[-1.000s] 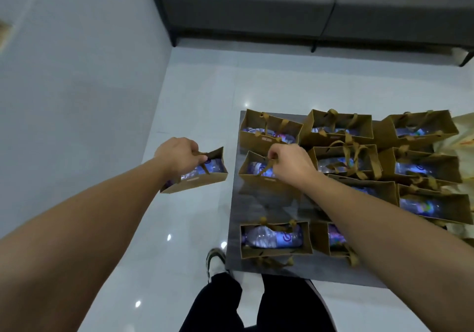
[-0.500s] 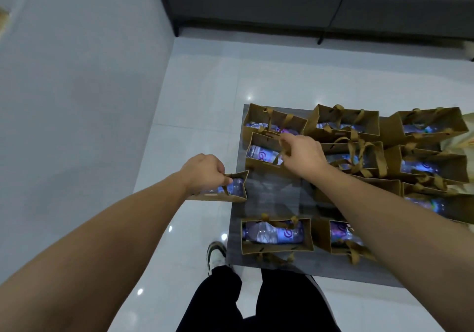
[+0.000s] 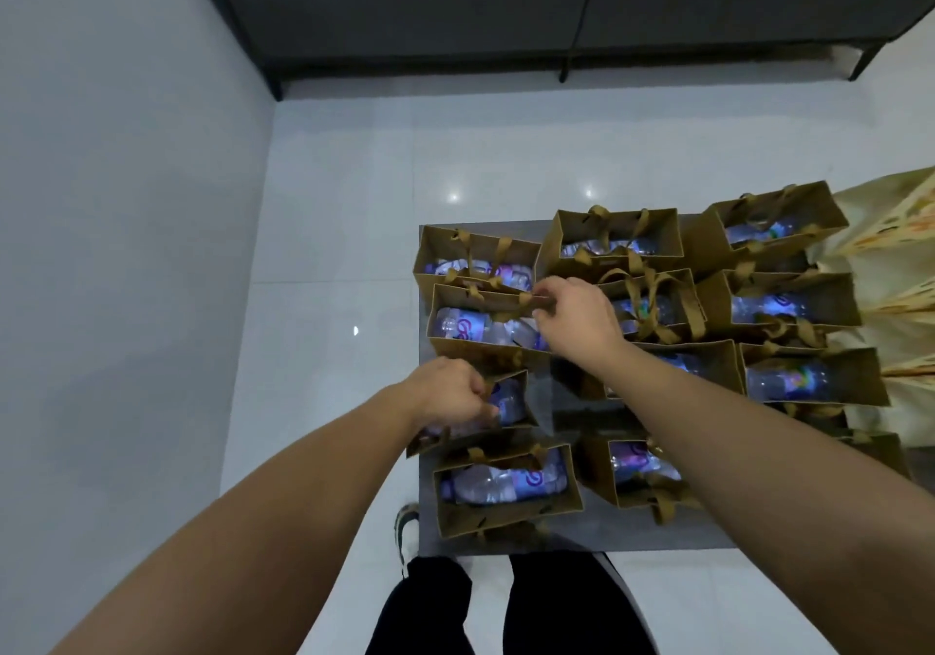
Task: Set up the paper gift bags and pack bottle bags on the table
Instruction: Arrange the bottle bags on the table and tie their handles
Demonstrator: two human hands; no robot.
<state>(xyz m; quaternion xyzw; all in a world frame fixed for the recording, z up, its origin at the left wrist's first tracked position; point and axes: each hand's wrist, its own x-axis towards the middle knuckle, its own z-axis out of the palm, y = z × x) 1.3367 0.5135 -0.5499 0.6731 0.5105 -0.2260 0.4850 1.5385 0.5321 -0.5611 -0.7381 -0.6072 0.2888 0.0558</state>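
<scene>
We are at the placing step: our left hand [image 3: 448, 391] grips a filled bag [image 3: 498, 404] by its handle at the table's [image 3: 566, 543] left edge, in the gap between two bags in the left column. Our right hand [image 3: 574, 318] pinches the handle of the second bag [image 3: 480, 328] just behind it. Next, we judge, the held bag must settle upright in that gap before both hands let go.
</scene>
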